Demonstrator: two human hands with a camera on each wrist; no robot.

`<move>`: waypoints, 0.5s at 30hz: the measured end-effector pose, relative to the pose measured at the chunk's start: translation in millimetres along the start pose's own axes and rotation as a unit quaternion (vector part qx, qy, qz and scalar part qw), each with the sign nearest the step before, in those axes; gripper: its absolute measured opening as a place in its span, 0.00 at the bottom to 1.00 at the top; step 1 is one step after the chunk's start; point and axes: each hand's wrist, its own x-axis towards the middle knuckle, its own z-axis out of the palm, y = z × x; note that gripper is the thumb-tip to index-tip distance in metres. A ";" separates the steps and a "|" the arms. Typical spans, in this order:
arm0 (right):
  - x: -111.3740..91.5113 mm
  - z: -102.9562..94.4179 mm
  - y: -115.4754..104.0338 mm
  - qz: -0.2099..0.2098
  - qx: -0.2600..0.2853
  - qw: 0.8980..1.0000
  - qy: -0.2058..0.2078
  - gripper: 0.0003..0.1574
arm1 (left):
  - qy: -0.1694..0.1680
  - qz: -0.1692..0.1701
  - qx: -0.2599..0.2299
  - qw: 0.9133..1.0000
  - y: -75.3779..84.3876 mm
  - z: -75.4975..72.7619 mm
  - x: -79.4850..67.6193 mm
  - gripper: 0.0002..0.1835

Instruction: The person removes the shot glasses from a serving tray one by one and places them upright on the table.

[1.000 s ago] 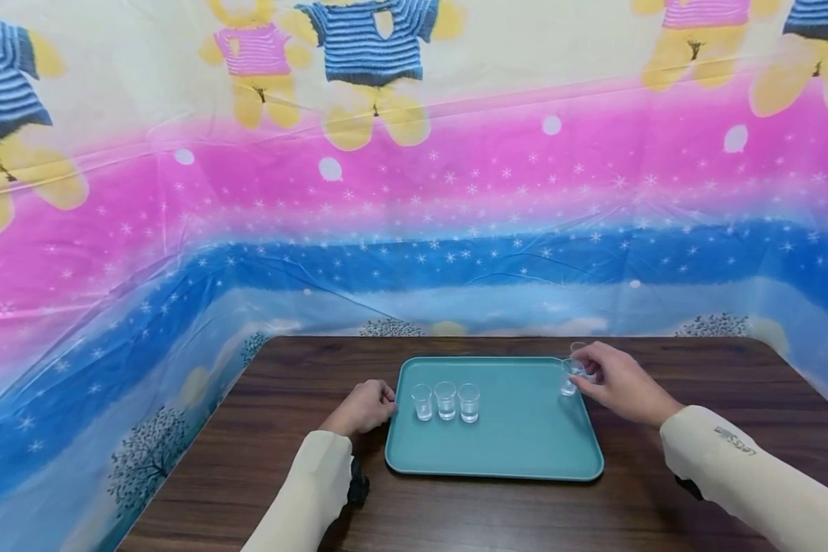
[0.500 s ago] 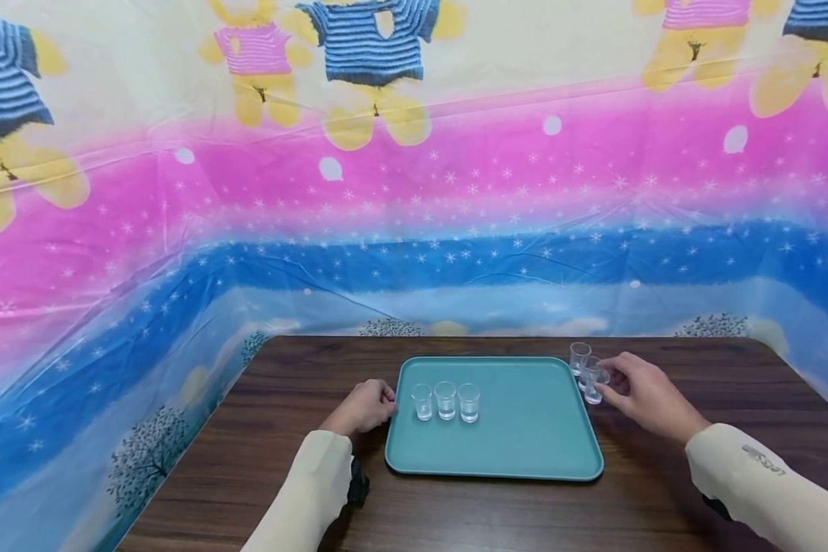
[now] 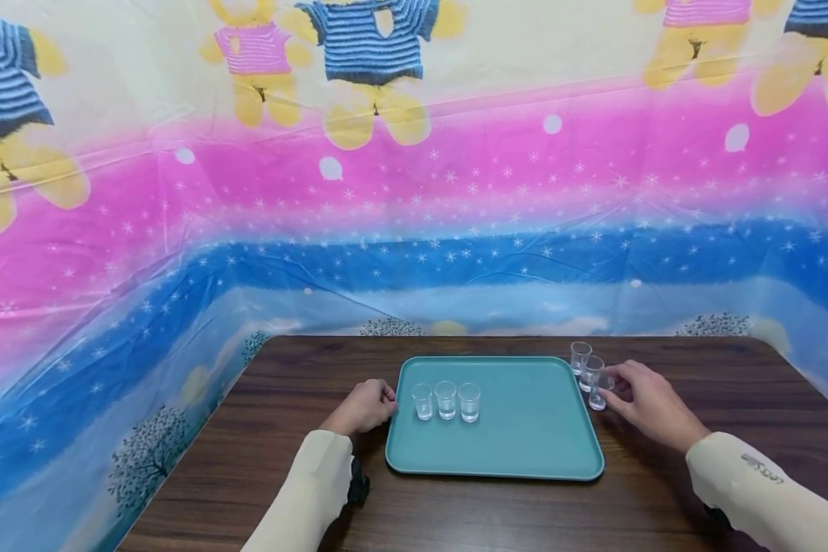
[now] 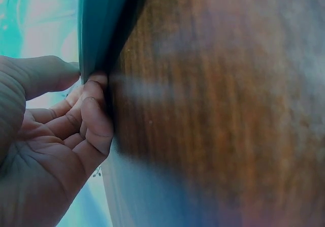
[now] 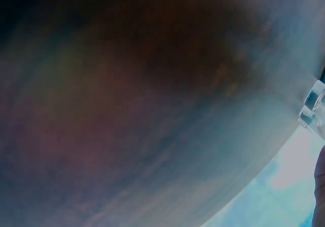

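My left hand [image 3: 364, 405] holds the left edge of a teal tray [image 3: 524, 445]. In the left wrist view its thumb lies against the tray's rim [image 4: 96, 29], with the fingers curled on the other side. Three clear shot glasses [image 3: 445, 400] stand upright in a row on the tray's left half. Just off the tray's right edge, my right hand [image 3: 652, 402] pinches a shot glass [image 3: 597, 399] between thumb and fingers. Behind it stand a middle glass [image 3: 589, 381] and a far glass [image 3: 579, 356]. Only part of a glass [image 5: 314, 107] shows in the right wrist view.
A dark wooden table [image 3: 317, 368] carries everything. Printed cloth [image 3: 414, 192] hangs right behind the table's far edge and along both sides. The tray's low raised rim lies between the two groups of glasses.
My right hand has carried its shot glass from above the tray's back right corner to the right and nearer, to the front of the other two glasses. The left hand and tray stayed still.
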 end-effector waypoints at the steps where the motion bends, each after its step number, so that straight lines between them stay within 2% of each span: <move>1: 0.1 -0.2 -0.1 0.000 -0.002 1.000 0.001 0.21 | 0.000 0.000 0.000 1.000 0.3 -0.1 -0.1 0.06; 7: 1.3 -4.5 -1.8 -0.006 -0.007 1.000 0.022 0.22 | 0.001 0.002 0.001 1.000 1.2 -0.2 0.2 0.06; 11: 4.9 -7.9 -5.3 -0.024 -0.008 0.999 0.040 0.24 | 0.000 -0.002 0.000 1.000 0.9 0.3 0.5 0.06; 15: 11.7 -8.4 -13.1 -0.056 0.006 0.998 0.036 0.24 | -0.001 -0.005 -0.001 1.000 0.5 0.4 0.2 0.06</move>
